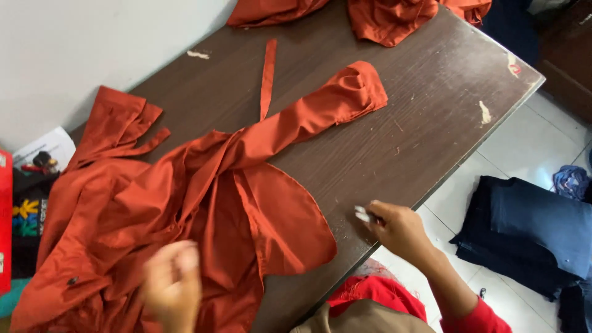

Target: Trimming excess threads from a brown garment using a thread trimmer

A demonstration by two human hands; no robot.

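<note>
Left hand [172, 285] on rust-orange shirt [203, 203], right hand [399, 229] pinching small white piece [362, 214] — dark table [394, 142]

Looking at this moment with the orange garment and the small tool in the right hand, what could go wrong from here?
1. The right hand pinches a small pale tool right at the table edge; it might slip to the tiled floor.
2. The left hand is blurred on the rumpled orange garment; folds could hide a layer from the tool.
3. The garment's lower part overhangs the near edge and may slide off.
</note>
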